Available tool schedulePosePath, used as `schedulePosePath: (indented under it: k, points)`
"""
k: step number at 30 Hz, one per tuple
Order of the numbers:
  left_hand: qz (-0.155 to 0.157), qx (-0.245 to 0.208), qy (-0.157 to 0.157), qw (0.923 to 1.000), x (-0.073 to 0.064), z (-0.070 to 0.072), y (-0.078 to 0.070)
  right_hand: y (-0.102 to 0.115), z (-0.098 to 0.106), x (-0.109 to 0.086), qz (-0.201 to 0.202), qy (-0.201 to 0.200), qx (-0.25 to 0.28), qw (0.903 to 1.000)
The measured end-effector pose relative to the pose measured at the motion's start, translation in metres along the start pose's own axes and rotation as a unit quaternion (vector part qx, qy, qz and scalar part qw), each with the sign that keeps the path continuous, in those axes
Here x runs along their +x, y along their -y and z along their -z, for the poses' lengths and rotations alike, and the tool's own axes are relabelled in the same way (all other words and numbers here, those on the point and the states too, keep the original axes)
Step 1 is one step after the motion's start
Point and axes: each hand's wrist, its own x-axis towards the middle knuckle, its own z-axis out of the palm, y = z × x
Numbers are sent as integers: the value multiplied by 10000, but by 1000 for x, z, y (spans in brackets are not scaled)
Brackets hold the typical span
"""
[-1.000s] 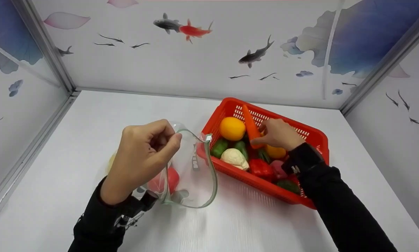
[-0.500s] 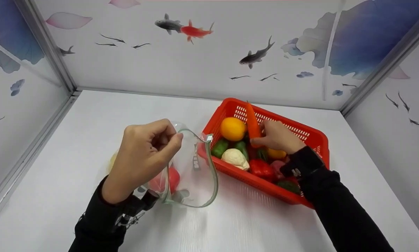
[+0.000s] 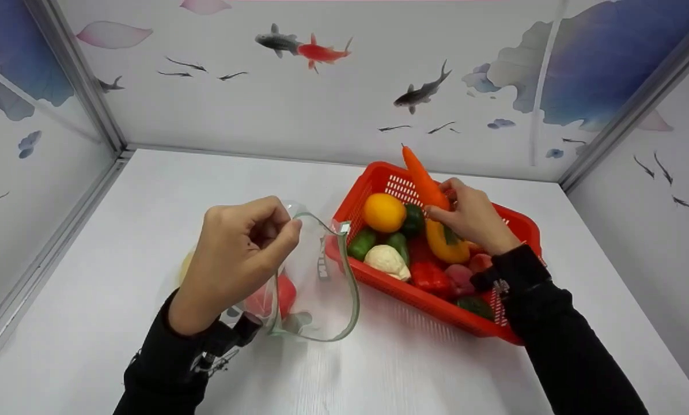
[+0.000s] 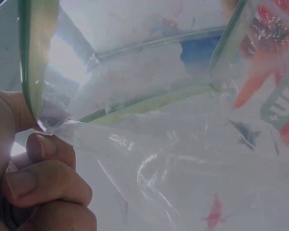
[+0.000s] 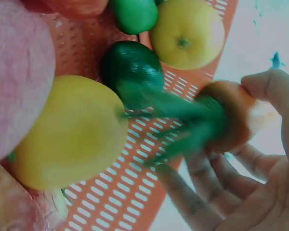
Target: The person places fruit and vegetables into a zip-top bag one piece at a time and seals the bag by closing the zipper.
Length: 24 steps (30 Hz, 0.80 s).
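My left hand [image 3: 238, 256] pinches the rim of a clear zip bag [image 3: 324, 288] with a green zip edge, keeping its mouth wide apart. Inside the bag a red item [image 3: 284, 295] shows through the plastic. In the left wrist view the thumb and forefinger grip a corner of the bag's green zip strip [image 4: 33, 62]. My right hand [image 3: 471, 216] holds an orange carrot [image 3: 422, 176] over the red basket [image 3: 419, 302], its tip pointing up and away. The carrot's green leafy top [image 5: 202, 120] hangs toward the basket in the right wrist view.
Several fruits and vegetables lie in the basket, among them an orange [image 3: 383, 212], a yellow mango-like fruit [image 3: 445, 242], a white cauliflower-like piece [image 3: 387, 261] and a red pepper [image 3: 430, 278]. A yellow item [image 3: 186, 266] lies partly hidden behind the left hand. Printed panels enclose the white table [image 3: 379, 374].
The right hand has lifted the carrot up and slightly right, so its tip now rises past the basket's back rim. More of the yellow fruit shows. The left hand and bag stay put.
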Motion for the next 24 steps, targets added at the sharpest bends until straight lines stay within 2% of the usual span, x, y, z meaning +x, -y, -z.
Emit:
schedulePosePath:
  k: [6, 10, 18, 24]
  points:
    - [32, 53, 1, 10000, -1, 0, 0, -5, 11, -11, 115, -682, 264, 9973]
    - [69, 61, -4, 10000, -1, 0, 0, -6, 15, -19, 227, -949, 356, 9946]
    - [121, 77, 10, 9999, -1, 0, 1, -3, 23, -36, 197, -1013, 575, 9930]
    - [127, 39, -38, 9999, -1, 1, 1, 1, 28, -50, 429, -1073, 518, 9919]
